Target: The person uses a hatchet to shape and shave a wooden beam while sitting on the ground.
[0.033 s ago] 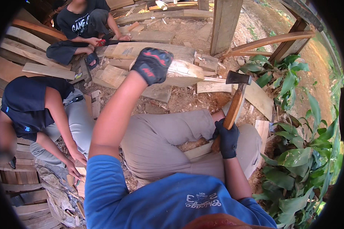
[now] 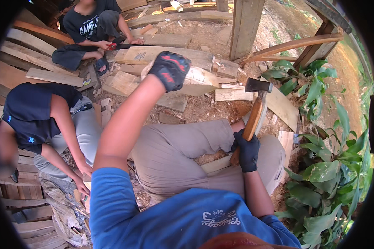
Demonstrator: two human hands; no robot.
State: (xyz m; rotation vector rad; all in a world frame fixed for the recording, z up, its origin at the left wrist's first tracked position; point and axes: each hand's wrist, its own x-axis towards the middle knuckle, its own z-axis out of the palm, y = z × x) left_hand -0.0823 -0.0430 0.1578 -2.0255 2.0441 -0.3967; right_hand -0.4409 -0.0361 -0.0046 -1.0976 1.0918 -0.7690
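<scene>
My right hand (image 2: pixel 247 151), in a black glove, is closed around the wooden handle of a hatchet (image 2: pixel 253 118). The hatchet stands tilted upward above my bent leg, its dark metal head at the top. My left arm reaches forward, and my left hand (image 2: pixel 170 71), in a black glove with red markings, is curled over a pale hewn block of wood (image 2: pixel 203 76). Its fingertips are hidden on the far side. The block's rounded end sticks out to the right of that hand, apart from the hatchet head. A wide plank (image 2: pixel 135 54) lies just beyond it.
A person in a dark shirt (image 2: pixel 37 103) bends over wood at the left. Another person (image 2: pixel 91 27) sits at the far left, a hand on a red object. A wooden post (image 2: pixel 246 29) rises ahead. Leafy plants (image 2: pixel 320 170) line the right side. Offcuts and chips litter the ground.
My left hand has shifted slightly right, and the block's visible end looks a little shorter. My right hand and the hatchet have hardly moved.
</scene>
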